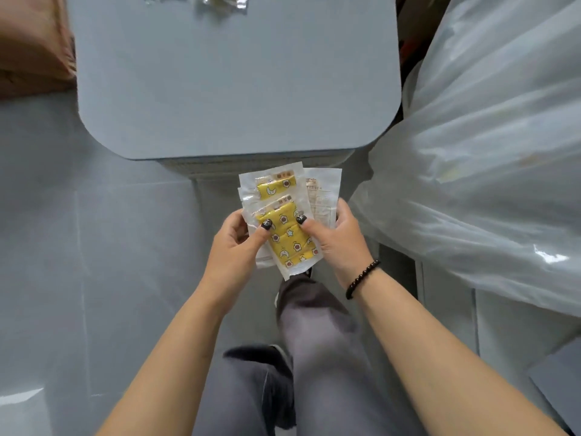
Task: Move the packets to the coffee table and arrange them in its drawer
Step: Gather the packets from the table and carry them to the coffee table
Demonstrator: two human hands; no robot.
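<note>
Packets (287,234) are sitting fanned between both hands, the left hand (234,243) and right hand (338,239) each pinching them by thumb, just short of the coffee table (232,89).

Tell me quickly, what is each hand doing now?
Left hand: grips the stack of packets, thumb on top.
Right hand: grips the same stack, thumb on top.

Three packets (287,234) in hands (two yellow-patterned, one reversed), two on table (239,89)
</note>
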